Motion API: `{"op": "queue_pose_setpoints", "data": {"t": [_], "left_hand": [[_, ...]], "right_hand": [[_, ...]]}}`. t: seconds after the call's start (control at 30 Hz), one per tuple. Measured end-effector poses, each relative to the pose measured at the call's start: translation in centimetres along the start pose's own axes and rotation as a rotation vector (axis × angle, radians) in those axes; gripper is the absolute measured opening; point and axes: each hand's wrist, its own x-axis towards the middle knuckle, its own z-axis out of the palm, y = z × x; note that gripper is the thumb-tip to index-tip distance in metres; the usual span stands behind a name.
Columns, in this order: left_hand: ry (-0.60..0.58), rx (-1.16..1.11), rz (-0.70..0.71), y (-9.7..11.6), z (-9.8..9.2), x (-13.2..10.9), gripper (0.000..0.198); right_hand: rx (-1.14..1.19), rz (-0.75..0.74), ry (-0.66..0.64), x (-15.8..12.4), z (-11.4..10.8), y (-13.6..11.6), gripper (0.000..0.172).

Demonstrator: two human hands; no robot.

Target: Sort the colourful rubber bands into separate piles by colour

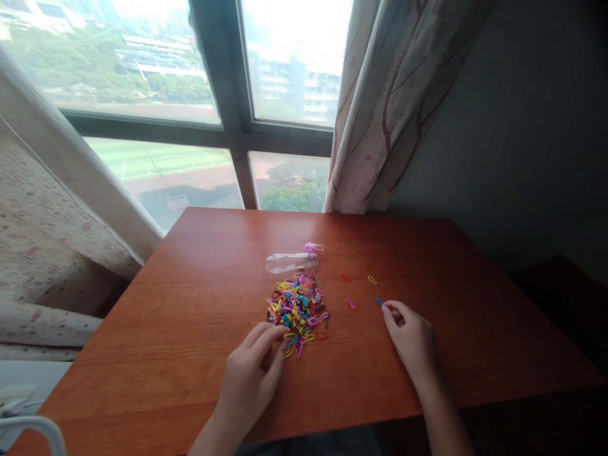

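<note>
A heap of small coloured paper clips (297, 308) lies in the middle of a reddish wooden table (199, 297). My left hand (251, 377) rests at the heap's near edge, fingers gathered and touching the clips. My right hand (412, 339) is to the right, its fingers pinched on a blue clip (379, 301) against the table. Three loose clips lie apart from the heap: a red one (346, 277), a yellow one (372, 279) and a pink one (350, 303). Behind the heap a clear plastic bottle (291, 261) lies on its side, its pink cap (312, 247) beside the mouth.
A large window (237, 95) stands behind the table, with curtains (380, 114) on both sides. A dark wall is at the right. A white curved object (33, 430) shows at the bottom left corner.
</note>
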Motion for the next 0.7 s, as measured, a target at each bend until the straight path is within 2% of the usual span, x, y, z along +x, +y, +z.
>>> {"op": "queue_pose_setpoints", "data": {"t": [0.3, 0.7], "left_hand": [[-0.033, 0.003, -0.015, -0.27, 0.05, -0.03, 0.017], [-0.045, 0.047, -0.040, -0.33, 0.12, 0.10, 0.014]], "right_hand": [[-0.156, 0.042, -0.011, -0.07, 0.10, -0.59, 0.030], [-0.065, 0.032, 0.009, -0.35, 0.07, -0.51, 0.032]]}}
